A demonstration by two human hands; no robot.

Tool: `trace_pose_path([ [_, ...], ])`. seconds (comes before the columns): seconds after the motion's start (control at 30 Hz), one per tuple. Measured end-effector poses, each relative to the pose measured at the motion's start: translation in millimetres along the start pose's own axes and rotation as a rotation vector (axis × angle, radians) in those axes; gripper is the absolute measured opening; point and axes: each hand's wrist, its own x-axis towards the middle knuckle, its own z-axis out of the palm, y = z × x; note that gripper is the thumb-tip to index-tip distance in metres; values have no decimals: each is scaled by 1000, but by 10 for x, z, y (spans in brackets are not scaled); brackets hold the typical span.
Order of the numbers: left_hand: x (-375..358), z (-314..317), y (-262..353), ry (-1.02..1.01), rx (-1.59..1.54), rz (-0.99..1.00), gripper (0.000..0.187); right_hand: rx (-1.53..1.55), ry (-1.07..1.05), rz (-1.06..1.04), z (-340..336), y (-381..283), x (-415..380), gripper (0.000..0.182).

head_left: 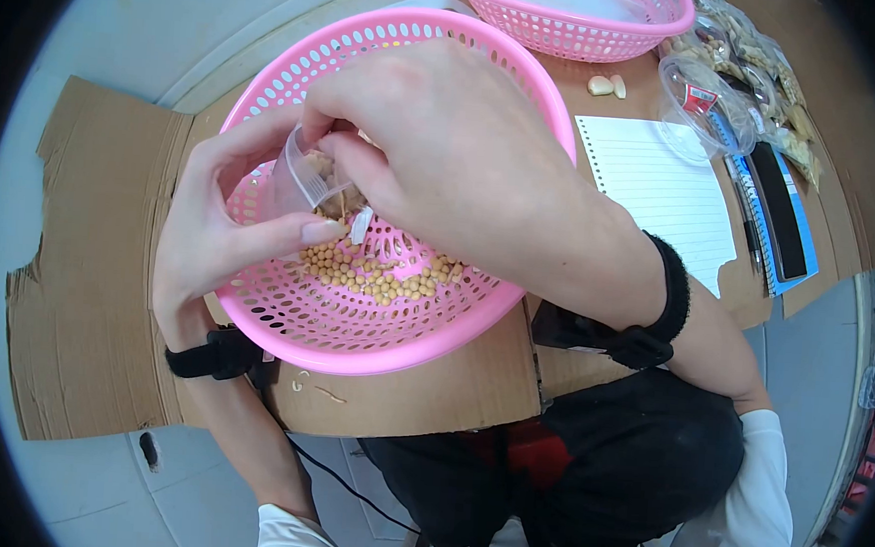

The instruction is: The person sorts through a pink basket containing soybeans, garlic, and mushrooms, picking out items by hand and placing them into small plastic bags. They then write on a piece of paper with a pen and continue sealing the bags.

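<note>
A pink plastic basket [382, 355] full of slots stands in front of me, with round yellow soybeans [377, 282] lying on its bottom. Over it, my left hand [216, 215] curls round a small clear plastic bag [298, 180], the thumb pressing at its lower edge. Pale brown contents show through the plastic, and a white tag hangs by it. My right hand [435, 143] is closed, its thumb and fingers pinched together at the bag's upper side. What lies between those fingertips is hidden.
Behind stands a second pink basket [562, 40] holding white pieces and plastic film. To the right are two garlic cloves [606, 85], lined paper [653, 186], a clear tub [688, 108], a pen, a black phone [777, 209] on a blue notebook, and bagged dry goods [752, 52].
</note>
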Motion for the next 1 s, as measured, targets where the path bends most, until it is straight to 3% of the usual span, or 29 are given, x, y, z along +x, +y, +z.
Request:
trace_pose_path([
  [0.3, -3, 34, -1, 46, -10, 13, 74, 9, 30, -38, 30, 0, 11, 14],
  [0.5, 11, 41, -122, 166, -49, 7, 67, 230, 138, -38, -38, -65, 96, 17],
  [0.57, 34, 45, -121, 178, -65, 18, 63, 144, -184, -116, -83, -107, 45, 18],
  [0.67, 61, 76, -90, 193, -49, 17, 58, 38, -352, -160, 48, -38, -78, 20],
  [0.7, 63, 81, -83, 198, -50, 8, 56, -52, -524, -68, 3, -72, -60, 13],
  [0.83, 69, 96, -84, 218, -30, 17, 53, -98, -445, -110, -37, -34, -159, 12],
  [0.9, 72, 100, -78, 222, -24, 23, 54, -148, -597, -8, -61, -68, -149, 11],
  [1.0, 67, 100, -80, 225, -23, 32, 54, -177, -619, -36, -54, -60, -187, 10],
])
